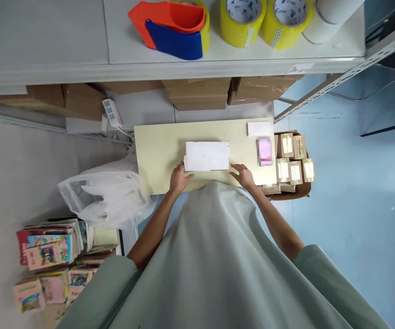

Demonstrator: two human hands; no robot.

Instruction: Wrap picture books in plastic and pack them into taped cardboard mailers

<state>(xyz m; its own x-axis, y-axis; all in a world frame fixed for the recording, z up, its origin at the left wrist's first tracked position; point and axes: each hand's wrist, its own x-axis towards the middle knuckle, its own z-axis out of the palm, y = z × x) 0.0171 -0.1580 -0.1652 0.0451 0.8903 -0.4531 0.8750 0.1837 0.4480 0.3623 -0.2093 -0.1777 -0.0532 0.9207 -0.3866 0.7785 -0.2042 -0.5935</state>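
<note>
Head view: the white box (207, 156) lies on the table (159, 151), the left hand (179, 178) loosely spread at its near-left corner, the right hand (244, 175) spread just beside its right end. Light, even pressure from both should keep it square.

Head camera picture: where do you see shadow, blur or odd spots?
In the head view, soft shadow lies left of the white rectangular box on the pale-yellow tabletop; head view, right: the pink rectangular card looks pixelated; head view, lower left: the colourful printed paper pile looks soft.
</note>
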